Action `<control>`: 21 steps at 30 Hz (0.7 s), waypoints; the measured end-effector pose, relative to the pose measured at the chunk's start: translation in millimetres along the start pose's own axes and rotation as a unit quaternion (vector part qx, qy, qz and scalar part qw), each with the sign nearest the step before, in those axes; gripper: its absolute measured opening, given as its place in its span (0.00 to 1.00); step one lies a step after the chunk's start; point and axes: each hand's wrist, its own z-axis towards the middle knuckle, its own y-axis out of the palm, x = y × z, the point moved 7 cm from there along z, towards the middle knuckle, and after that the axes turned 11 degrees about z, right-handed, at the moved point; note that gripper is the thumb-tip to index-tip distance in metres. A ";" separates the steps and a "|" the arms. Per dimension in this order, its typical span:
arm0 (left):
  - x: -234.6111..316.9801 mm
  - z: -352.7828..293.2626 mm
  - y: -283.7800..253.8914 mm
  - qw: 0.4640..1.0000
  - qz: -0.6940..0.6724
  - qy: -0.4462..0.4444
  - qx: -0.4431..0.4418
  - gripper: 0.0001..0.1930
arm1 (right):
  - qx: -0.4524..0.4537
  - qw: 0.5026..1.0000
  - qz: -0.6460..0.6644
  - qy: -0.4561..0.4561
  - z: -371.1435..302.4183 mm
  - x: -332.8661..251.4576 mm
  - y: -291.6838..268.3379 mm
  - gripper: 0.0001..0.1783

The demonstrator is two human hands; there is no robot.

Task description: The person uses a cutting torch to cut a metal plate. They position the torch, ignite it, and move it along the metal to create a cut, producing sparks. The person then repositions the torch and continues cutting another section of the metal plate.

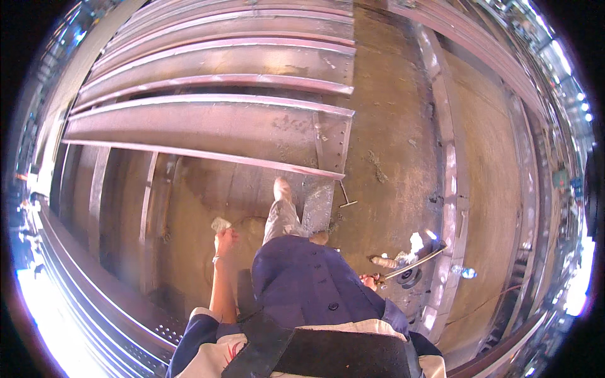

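My right hand (370, 281), beside my hip, is closed round the near end of a cutting torch (413, 266). The torch's long thin tubes slant out to the right, away from my body. Out to my left, my left hand (225, 239) pinches a pale, crumpled piece (220, 224) whose material I cannot make out. In front of me a large reddish-brown steel beam (208, 129) lies crosswise, with bolt holes at its right end. Neither hand touches it.
Several more steel beams (227, 60) lie in rows beyond. A T-shaped metal tool (346, 198) stands by the near beam's end. On the right are a long floor rail (449, 164), a plastic bottle (464, 272) and a dark round object (409, 277). Perforated steel (161, 329) lies at left.
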 end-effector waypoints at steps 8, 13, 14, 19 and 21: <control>-109.0 -50.3 45.5 0.793 0.586 0.168 -0.008 0.13 | -0.100 0.990 0.102 0.005 57.0 18.6 22.4 0.09; -92.6 -46.5 42.9 0.875 0.474 0.045 -0.094 0.12 | -0.092 0.992 0.073 -0.047 32.1 -1.5 65.6 0.05; -81.2 -38.0 40.9 0.888 0.447 0.025 -0.100 0.12 | -0.077 0.995 0.013 -0.065 34.6 -3.2 72.5 0.08; -19.4 40.8 29.4 0.964 0.215 -0.121 -0.101 0.12 | 0.078 0.969 -0.235 0.017 65.8 12.8 58.6 0.20; 9.2 96.2 30.2 0.974 0.092 -0.189 -0.087 0.12 | 0.016 0.990 -0.134 0.050 72.9 14.3 67.8 0.20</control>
